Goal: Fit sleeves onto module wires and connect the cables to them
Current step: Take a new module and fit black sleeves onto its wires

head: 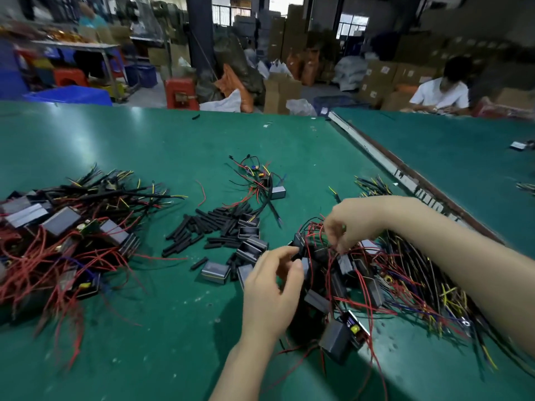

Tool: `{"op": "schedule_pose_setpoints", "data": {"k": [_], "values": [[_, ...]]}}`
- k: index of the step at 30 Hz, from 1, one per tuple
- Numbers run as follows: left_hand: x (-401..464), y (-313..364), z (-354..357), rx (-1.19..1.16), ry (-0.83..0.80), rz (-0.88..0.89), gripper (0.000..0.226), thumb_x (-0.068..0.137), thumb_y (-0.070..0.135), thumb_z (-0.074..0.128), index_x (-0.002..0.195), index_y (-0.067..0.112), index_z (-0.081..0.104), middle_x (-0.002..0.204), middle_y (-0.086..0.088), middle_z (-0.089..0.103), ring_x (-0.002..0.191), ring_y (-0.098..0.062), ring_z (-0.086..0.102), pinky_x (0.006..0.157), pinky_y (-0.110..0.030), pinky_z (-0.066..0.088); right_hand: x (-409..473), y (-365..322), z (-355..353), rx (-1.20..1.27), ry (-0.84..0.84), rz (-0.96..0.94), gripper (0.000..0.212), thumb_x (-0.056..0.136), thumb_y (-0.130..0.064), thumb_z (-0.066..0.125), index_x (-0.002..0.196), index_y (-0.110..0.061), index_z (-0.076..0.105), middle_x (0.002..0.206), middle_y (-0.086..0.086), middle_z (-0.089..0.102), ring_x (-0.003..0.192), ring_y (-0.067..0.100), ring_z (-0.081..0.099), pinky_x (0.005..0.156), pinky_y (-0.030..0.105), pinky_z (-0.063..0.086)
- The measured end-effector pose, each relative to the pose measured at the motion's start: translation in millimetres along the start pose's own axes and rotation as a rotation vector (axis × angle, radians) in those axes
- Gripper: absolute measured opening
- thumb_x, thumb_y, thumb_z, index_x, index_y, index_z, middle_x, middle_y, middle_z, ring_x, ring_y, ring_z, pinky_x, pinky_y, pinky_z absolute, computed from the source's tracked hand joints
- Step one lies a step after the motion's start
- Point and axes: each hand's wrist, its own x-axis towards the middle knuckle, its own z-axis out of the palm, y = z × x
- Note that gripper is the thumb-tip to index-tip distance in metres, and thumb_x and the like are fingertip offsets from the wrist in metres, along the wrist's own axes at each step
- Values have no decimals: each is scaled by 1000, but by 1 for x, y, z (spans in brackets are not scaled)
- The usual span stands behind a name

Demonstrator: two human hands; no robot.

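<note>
Spreading across the green tabletop (pixel 173 328) are a large module heap (pixel 58 235) at left and loose black sleeves (pixel 208 227) mid-table. The left hand (pixel 272 293) is pinching a black module (pixel 304 263) in its grip; the right hand (pixel 351 224) is pinching red wires (pixel 327 241) above the near tangle.

Left pile of grey box modules with red and black wires (pixel 58 241): cut by frame edge, smeared by blur. Right heap of thin black and yellow cables (pixel 434 290): partly hidden under forearm. Right hand (pixel 351 224) grip contents: too small to tell.
</note>
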Motion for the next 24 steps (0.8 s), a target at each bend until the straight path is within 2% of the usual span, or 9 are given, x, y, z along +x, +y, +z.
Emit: {"op": "schedule_pose_setpoints", "data": {"k": [3,5,7,10,12,15,19,22,24], "values": [[-2,-1,-1,46,-28,51,17,82,47,47,95,45,58,93,20,63,87,2,58,73,-13,41,-12,6,-2,51,183,-51,6,82,-22,73,87,-25,72,61,-25,61,69,5,62,66,17,47],[-3,-1,-2,64,-34,71,20,83,45,48,97,39,61,94,17,64,87,3,57,76,-16,42,-25,14,-4,140,366,-75,6,83,-24,73,90,-25,73,66,-24,64,69,0,60,68,13,45],[0,1,-2,59,-23,79,17,85,37,52,99,35,61,97,13,64,89,2,57,80,-19,44,-37,18,-2,315,574,-103,4,85,-26,72,88,-25,70,78,-16,67,76,9,63,72,14,46],[6,6,-1,12,-27,57,21,85,33,53,105,40,56,98,13,61,89,1,56,84,-19,43,-42,9,6,671,863,-162,5,87,-20,70,89,-15,67,73,-12,62,66,-3,55,65,6,42],[7,7,-1,1,-59,44,23,84,35,53,106,44,54,100,13,60,92,2,56,86,-17,42,-38,-3,10,833,957,-178,7,90,-19,66,90,-12,65,69,-5,58,62,4,51,65,17,44],[6,10,-5,-96,-66,-22,22,84,42,51,105,49,53,105,13,61,98,1,57,89,-17,41,-31,-24,12,870,1032,-191,9,92,-22,63,90,-13,64,73,7,55,66,17,45,63,31,40],[8,13,-10,-218,61,-67,25,89,43,45,111,42,56,119,7,60,115,-10,54,102,-29,40,-28,-57,20,848,950,-260,8,90,-26,66,86,-19,67,68,-8,59,61,3,48,62,23,42],[7,16,-14,-301,89,-119,24,96,38,45,107,28,64,108,4,66,102,-6,60,90,-20,44,-23,-83,43,695,877,-260,6,88,-25,67,88,-21,72,75,-11,63,68,0,52,64,11,39],[7,18,-18,-392,87,-212,23,98,32,48,93,21,67,93,0,69,88,-11,61,79,-24,48,-20,-96,60,795,823,-244,3,87,-23,69,85,-23,71,74,-10,64,69,2,54,68,16,42]]}}
